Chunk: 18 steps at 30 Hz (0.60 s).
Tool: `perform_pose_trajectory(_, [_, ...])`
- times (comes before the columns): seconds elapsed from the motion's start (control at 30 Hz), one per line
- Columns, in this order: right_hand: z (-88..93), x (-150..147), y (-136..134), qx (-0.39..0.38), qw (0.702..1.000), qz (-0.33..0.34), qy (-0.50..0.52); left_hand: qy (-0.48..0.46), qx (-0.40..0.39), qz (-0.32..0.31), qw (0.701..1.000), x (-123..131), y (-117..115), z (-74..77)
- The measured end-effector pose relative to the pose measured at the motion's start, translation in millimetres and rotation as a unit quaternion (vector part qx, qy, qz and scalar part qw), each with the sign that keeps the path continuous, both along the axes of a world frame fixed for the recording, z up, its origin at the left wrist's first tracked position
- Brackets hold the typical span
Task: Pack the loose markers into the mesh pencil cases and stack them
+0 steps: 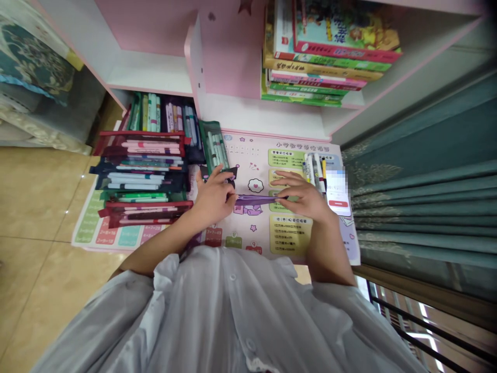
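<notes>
Between my two hands a thin purple pouch (256, 200) is stretched sideways over the desk mat, seen nearly edge-on. My left hand (217, 194) pinches its left end, and my right hand (305, 197) pinches the right end, with the other fingers raised. What is inside the pouch I cannot make out. Just beyond my left hand lies a green mesh pouch (216, 147) with pale green markers in it. A few loose markers (315, 171) lie side by side past my right hand.
Several mesh pouches of markers (143, 178) are piled at the left of the desk. A phone (337, 194) lies at the right edge. Stacked books (322, 62) stand on the pink and white shelf (233, 109) behind. A blue-green curtain (419, 181) hangs at the right.
</notes>
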State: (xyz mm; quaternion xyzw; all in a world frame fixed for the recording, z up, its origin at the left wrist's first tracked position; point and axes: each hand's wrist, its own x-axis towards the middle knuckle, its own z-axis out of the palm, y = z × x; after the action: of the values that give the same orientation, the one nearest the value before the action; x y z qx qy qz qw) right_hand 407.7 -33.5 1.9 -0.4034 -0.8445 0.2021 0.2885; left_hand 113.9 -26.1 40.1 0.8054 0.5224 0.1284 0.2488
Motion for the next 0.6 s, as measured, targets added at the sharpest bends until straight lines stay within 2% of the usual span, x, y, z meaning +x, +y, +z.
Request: perform_pose_trajectory(0.6, [-3.9, 7, 0, -0.004, 1.000, -0.003, 0.014, 0.024, -0.018, 0.010, 0.999, -13, 6, 2.3])
